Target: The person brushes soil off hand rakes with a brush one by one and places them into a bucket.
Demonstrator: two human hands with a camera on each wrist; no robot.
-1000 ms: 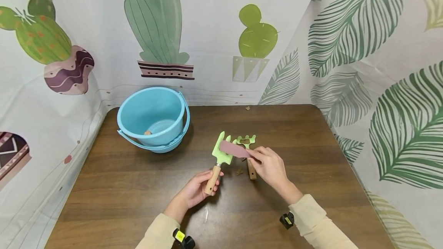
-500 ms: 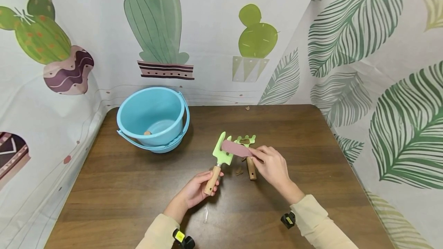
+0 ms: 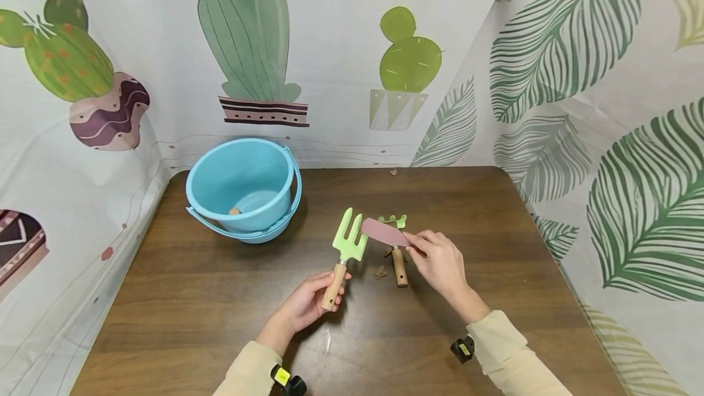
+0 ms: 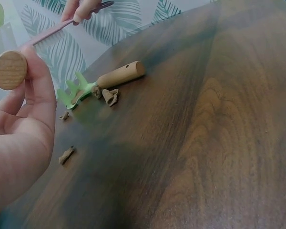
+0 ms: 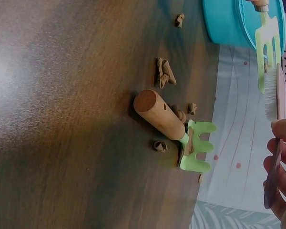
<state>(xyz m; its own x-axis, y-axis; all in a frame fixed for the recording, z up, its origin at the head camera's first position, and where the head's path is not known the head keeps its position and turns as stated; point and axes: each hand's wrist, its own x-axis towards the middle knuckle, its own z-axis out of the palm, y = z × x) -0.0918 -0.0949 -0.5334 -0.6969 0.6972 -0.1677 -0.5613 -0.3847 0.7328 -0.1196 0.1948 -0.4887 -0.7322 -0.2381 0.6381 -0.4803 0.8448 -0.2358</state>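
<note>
Brushing down the green garden fork (image 3: 348,249) appears to be the step in hand: above the middle of the desk (image 3: 181,298), the left hand (image 3: 308,304) curls round its wooden handle, while the right hand (image 3: 441,261) pinches a pink-backed brush (image 3: 382,233) beside the tines (whether they touch is hard to tell). The next stroke probably calls for a steady fork and bristles (image 5: 270,102) along the tines. A hand rake (image 3: 399,269) lies among brown crumbs (image 3: 381,272); a blue bucket (image 3: 253,222) stands by the far left corner.
</note>
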